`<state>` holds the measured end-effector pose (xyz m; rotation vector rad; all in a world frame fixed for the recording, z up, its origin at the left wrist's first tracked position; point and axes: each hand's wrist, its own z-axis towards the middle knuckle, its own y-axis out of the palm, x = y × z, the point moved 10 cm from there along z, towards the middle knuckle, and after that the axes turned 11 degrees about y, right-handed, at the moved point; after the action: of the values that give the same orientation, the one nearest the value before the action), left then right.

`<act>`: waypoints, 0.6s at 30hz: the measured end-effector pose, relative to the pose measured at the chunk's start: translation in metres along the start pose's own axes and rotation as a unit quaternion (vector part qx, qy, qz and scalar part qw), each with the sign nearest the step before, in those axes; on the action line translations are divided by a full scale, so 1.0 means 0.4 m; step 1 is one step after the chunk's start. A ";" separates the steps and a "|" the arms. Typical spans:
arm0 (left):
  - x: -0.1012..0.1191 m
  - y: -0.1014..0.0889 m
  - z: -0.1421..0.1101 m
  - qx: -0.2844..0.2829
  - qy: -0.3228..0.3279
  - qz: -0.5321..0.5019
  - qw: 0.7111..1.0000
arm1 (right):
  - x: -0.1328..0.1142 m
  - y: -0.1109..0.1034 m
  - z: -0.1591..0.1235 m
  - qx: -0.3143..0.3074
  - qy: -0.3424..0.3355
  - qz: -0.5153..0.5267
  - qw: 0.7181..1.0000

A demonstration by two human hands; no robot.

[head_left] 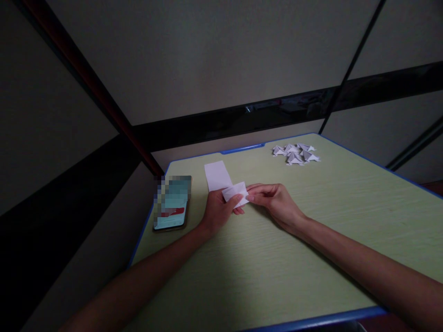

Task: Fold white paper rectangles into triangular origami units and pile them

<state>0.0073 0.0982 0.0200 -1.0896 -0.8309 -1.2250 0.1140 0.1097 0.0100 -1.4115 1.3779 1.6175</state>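
A small folded piece of white paper [235,191] with crease lines is held between my two hands over the middle of the table. My left hand [219,207] grips it from the left, thumb on top and fingers beneath. At the paper's right edge, my right hand [275,200] pinches it between thumb and fingers. Just behind my left hand lies a flat white paper sheet [217,174], its near end partly hidden by that hand.
Several folded white paper figures [295,158] are grouped at the table's far right. A phone [173,203] with a lit, partly blurred screen lies at the left edge. The light-green table [214,276] has a blue rim; pale panels [224,55] stand behind it.
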 end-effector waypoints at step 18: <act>-0.020 0.001 -0.002 0.017 -0.032 -0.042 0.998 | -0.016 -0.003 0.014 -0.003 -0.002 -0.090 0.996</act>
<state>0.0063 0.0997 0.0120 -1.0802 -0.9519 -1.2453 0.1151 0.1164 0.0150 -1.4892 1.2077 1.5076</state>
